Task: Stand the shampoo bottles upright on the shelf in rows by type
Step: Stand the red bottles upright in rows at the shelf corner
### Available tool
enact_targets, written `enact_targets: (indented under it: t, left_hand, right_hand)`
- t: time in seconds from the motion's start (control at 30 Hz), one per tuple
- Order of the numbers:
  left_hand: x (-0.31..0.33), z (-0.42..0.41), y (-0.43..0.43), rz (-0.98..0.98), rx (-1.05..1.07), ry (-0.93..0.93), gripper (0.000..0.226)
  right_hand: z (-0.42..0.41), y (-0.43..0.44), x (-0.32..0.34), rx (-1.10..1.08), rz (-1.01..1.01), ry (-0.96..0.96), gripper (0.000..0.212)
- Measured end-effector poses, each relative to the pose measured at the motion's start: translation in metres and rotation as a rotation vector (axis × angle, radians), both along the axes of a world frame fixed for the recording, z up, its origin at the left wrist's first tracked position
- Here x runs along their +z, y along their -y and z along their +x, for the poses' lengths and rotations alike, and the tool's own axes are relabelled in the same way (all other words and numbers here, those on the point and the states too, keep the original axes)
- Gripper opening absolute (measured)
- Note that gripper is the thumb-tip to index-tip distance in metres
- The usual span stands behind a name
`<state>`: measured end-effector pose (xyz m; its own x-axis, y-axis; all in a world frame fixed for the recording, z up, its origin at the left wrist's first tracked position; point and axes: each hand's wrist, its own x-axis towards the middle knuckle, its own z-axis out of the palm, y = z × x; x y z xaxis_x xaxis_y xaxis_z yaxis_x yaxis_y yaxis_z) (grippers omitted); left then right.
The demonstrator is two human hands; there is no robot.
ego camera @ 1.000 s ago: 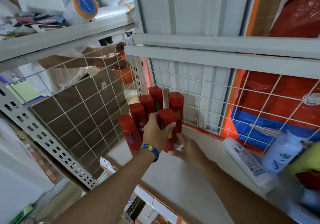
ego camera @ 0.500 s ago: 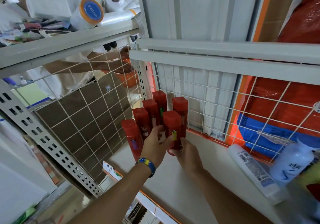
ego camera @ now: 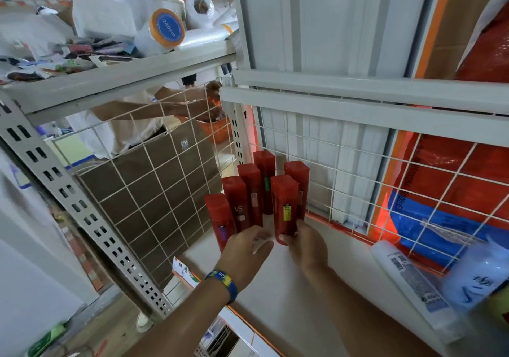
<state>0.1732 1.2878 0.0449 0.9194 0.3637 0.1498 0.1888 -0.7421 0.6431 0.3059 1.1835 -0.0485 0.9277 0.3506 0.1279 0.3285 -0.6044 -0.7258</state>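
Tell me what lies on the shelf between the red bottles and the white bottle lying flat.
Only bare shelf, in the head view; the right hand grips the front red bottle at that stretch's edge.

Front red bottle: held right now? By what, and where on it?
Right hand pinches the front red bottle at its base. Left hand sits beside it; its fingers are hidden, hold cannot be told.

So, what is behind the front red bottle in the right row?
Behind the tall red plastic shampoo bottle, a second red bottle stands upright, then the white wire grid. The second bottle's lower part is covered.
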Motion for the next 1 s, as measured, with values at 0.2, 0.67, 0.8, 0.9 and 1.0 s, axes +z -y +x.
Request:
enact_targets:
  t: [0.2, 0.67, 0.8, 0.9, 1.0]
  left_hand:
    - [0.001, -0.014, -0.001, 0.079, -0.002, -0.029, 0.025]
    - [-0.011, -0.04, -0.004, 0.21, -0.199, -0.47, 0.042]
    - [-0.013, -0.038, -0.007, 0.267, -0.334, -0.632, 0.049]
    - [-0.013, -0.036, -0.009, 0.272, -0.416, -0.636, 0.051]
    - [-0.011, -0.034, -0.011, 0.239, -0.468, -0.595, 0.047]
  right_hand:
    - [0.001, -0.002, 0.004, -0.015, -0.039, 0.002, 0.035]
    - [-0.029, 0.038, -0.006, 0.115, -0.022, -0.09, 0.046]
    - [-0.039, 0.052, 0.006, 0.212, -0.232, -0.126, 0.04]
    - [-0.052, 0.06, 0.02, 0.235, -0.34, -0.158, 0.037]
    - [-0.074, 0.068, 0.032, 0.168, -0.39, -0.108, 0.038]
